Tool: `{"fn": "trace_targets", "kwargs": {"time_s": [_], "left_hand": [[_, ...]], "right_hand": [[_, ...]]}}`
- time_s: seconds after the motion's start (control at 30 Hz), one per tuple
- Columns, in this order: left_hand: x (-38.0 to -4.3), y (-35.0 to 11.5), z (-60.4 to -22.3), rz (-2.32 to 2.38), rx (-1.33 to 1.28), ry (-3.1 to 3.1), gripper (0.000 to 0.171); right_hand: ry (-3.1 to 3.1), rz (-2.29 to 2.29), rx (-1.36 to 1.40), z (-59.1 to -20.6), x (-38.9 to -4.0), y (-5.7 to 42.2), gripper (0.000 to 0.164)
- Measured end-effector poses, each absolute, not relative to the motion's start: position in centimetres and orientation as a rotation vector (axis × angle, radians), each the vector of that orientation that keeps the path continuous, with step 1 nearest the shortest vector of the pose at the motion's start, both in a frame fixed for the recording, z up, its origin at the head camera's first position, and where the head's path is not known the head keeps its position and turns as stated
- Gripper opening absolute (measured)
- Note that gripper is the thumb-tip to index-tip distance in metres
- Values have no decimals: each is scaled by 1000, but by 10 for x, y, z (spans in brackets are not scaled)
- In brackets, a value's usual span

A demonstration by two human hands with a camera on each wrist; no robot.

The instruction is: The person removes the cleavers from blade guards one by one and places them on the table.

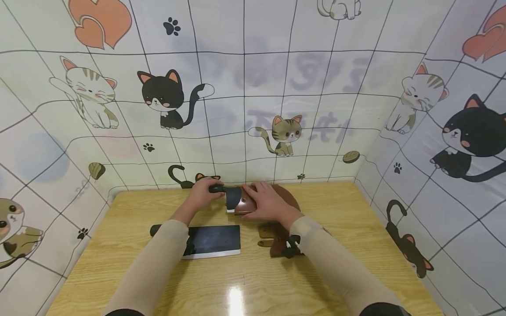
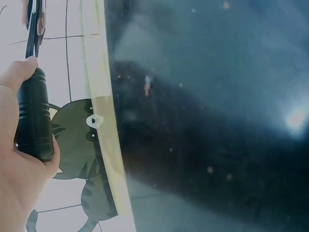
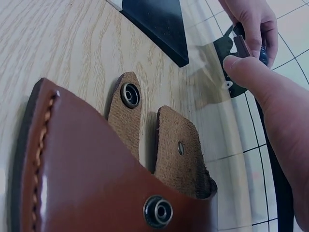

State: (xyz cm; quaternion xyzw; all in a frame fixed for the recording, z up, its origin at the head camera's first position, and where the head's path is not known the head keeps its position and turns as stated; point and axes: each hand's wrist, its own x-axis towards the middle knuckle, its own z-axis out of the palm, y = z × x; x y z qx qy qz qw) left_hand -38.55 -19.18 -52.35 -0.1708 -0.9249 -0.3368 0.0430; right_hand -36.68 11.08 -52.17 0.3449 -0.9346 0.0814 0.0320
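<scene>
Two beige sleeves (image 1: pixel 157 265) cross the wood-grained, glossy worktop (image 1: pixel 241 285). Two cleavers and two sheaths are there, one of each on the near side of the hands.

The near cleaver (image 1: pixel 215 241) lies just this side of the left hand (image 1: pixel 203 195), partly under its forearm: a dark, rectangular blade with a pale straight edge and a black handle.

The near sheath (image 1: pixel 278 245) lies this side of the right hand (image 1: pixel 266 202), partly hidden by the forearm. It is smooth brown leather, stitched along one side, with two rough-backed straps (image 3: pixel 129 108), each with a metal fitting, and a third fitting on the body.

Farther off, the left hand is wrapped round the far cleaver's black, ridged handle (image 2: pixel 35 118). The right hand grips the far sheath (image 1: pixel 244 206), brown and rounded at its outer end, thumb on one side. Between the hands a dark strip of the far cleaver (image 1: pixel 233 198) shows bare, the rest inside the leather.

Behind both hands hangs a white cloth (image 1: pixel 225 149) with black gridlines and nine printed cats.
</scene>
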Motion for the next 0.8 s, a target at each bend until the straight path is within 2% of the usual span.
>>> {"fn": "trace_targets", "kwargs": {"time_s": [0.8], "left_hand": [[-369,-184,-508,-981,-530,-2808,40]], "right_hand": [[-2834,231,1063,-511,-356,119,119]]}}
